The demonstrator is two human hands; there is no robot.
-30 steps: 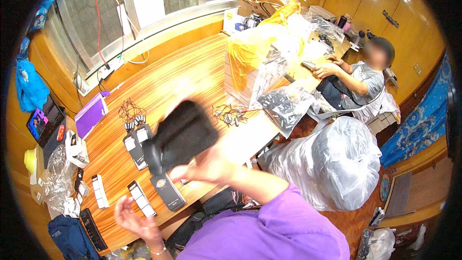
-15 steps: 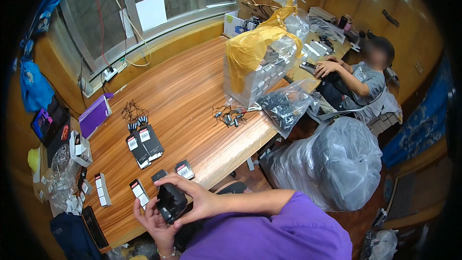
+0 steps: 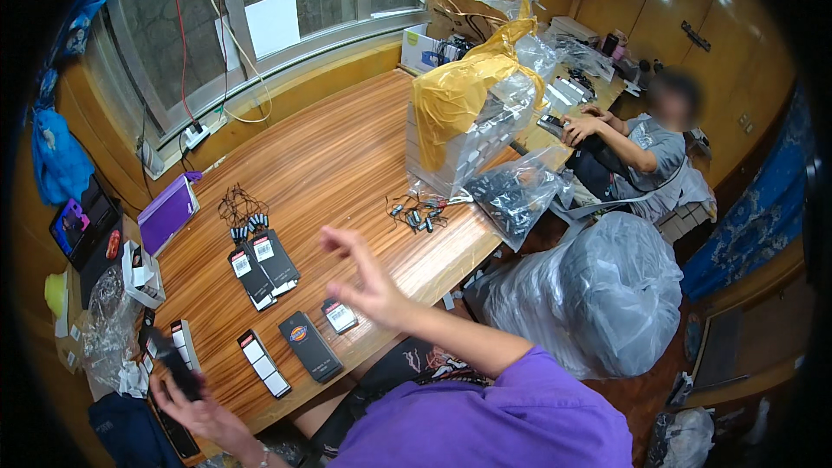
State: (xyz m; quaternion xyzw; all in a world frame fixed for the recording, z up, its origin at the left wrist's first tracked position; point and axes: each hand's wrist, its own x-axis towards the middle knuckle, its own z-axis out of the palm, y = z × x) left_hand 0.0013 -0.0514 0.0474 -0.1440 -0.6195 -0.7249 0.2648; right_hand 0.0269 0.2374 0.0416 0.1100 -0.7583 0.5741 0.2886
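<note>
Over the table's left front corner, my left hand (image 3: 199,412) grips a dark, motion-smeared black case (image 3: 178,366). Nothing is in my right hand (image 3: 368,282), which hovers above the table with fingers apart. Below it lies a small black pack with a white label (image 3: 340,315). A closed black box with an orange-and-blue oval mark (image 3: 309,347) rests near the front edge. Left of that is a slim black box with white labels (image 3: 263,363); a similar labelled strip (image 3: 182,342) lies close to my left hand.
Flat black boxes (image 3: 264,265) and wired blue-black parts (image 3: 249,225) lie mid-table, with more wired parts (image 3: 418,214) farther right. A yellow-and-clear bagged stack (image 3: 468,130) stands at the back. A co-worker (image 3: 646,143) sits at right. Large wrapped bundle (image 3: 581,295) stands on the floor.
My hands have parted: the left moved left with the black case, the right let go and rose. The marked black box, mostly hidden before, now shows fully on the table.
</note>
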